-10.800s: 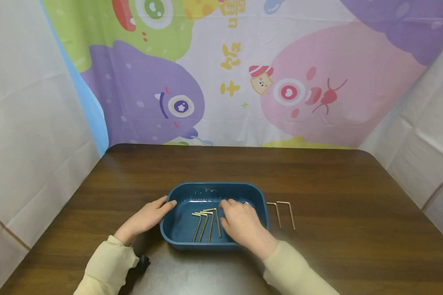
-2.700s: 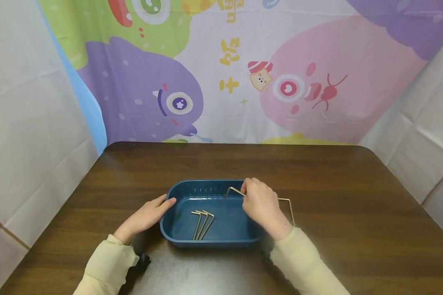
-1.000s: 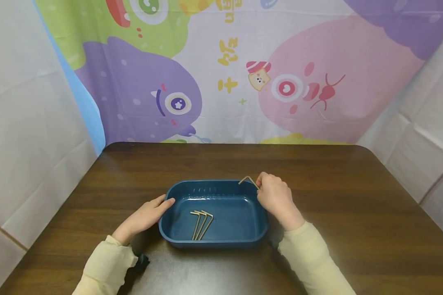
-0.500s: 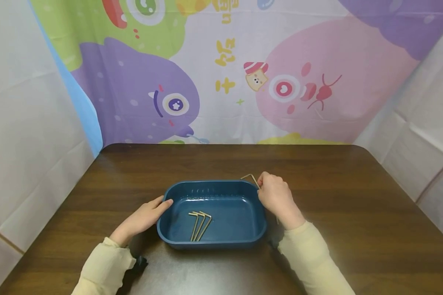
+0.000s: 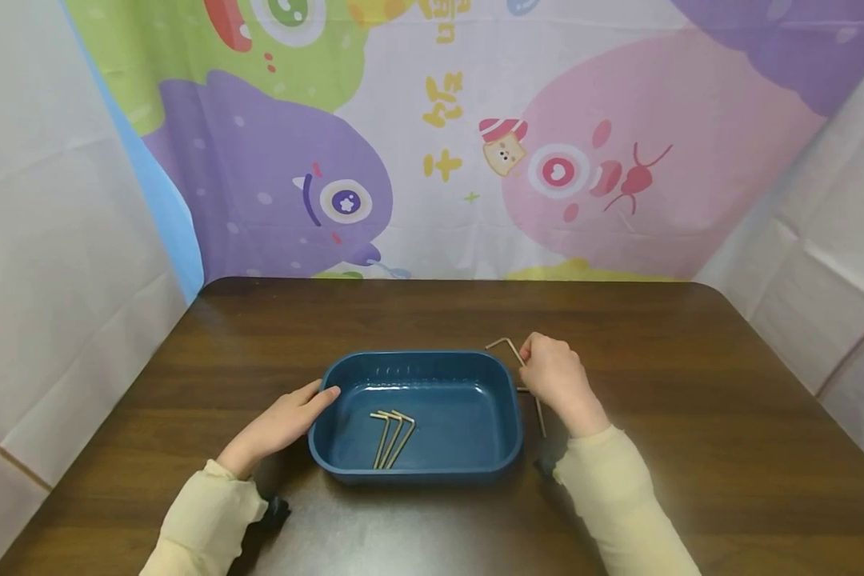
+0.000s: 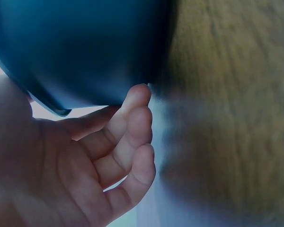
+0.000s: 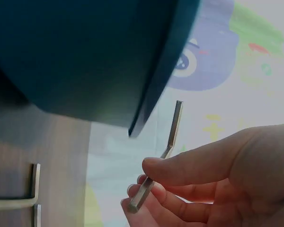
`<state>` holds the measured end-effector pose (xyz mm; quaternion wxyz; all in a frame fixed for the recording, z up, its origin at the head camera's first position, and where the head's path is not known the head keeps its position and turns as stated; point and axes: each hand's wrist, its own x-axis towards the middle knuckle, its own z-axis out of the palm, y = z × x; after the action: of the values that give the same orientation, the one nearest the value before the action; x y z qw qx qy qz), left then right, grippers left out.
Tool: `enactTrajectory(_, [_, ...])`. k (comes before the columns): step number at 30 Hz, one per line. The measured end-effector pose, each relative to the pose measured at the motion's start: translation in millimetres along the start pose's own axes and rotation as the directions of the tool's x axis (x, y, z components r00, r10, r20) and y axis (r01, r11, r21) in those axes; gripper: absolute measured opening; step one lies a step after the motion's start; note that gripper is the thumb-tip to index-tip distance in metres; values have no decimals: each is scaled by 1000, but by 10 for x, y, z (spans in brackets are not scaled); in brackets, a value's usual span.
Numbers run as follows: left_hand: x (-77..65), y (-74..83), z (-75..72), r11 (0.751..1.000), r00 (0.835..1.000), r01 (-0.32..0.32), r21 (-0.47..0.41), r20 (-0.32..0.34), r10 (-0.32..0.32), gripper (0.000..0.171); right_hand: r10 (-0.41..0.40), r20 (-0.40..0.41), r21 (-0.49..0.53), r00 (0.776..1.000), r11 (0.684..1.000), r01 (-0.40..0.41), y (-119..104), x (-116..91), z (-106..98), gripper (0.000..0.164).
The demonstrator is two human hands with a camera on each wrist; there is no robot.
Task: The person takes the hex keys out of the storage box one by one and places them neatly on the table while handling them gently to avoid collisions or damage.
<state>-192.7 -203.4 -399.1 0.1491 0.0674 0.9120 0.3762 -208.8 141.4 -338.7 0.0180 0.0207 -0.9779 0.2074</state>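
Three brass-coloured hex keys [image 5: 401, 445] lie side by side on the floor of a blue tray [image 5: 416, 475]. My left hand [image 5: 284, 424] holds the tray's left end, thumb over the rim and fingers against the outer wall [image 6: 85, 71]. Just beyond the right rim, my right hand [image 5: 558, 380] pinches another hex key [image 7: 175, 125] between thumb and fingertips. Its bent end [image 5: 507, 341] points toward the backdrop, raised above the table. Under that hand a further hex key [image 5: 541, 416] rests on the table, partly hidden; the right wrist view shows two keys [image 7: 36, 182] there.
The dark wooden table [image 5: 432, 312] ends at a cartoon-printed cloth [image 5: 439, 216]. Pale walls [image 5: 65, 224] flank it on both sides. A small black object [image 5: 279, 512] sits by the left sleeve.
One hex key has left the tray in my right hand. That hand moved right, from over the tray to past its right rim, still pinching the key. My left hand stayed put.
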Motion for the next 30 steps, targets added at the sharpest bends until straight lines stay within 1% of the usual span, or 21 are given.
enactTrajectory(7, [5,9,-1,1000,1000,8,0,8,-8,68,29,55,-7,998,1000,-29,85,34,-21,10])
enactTrajectory(14, [9,0,1,1000,1000,13,4,12,-13,69,36,73,-22,997,999,-34,112,51,-12,10])
enactTrajectory(18, [7,-18,0,1000,1000,9,4,12,-9,69,46,75,-28,996,999,-44,115,77,1,9])
enactTrajectory(23, [5,-46,-12,1000,1000,14,1,9,-14,70,34,71,-20,997,999,-33,126,99,24,10])
enactTrajectory(30, [9,-22,-5,1000,1000,10,-6,18,-10,71,34,59,-17,998,999,-33,161,104,30,10])
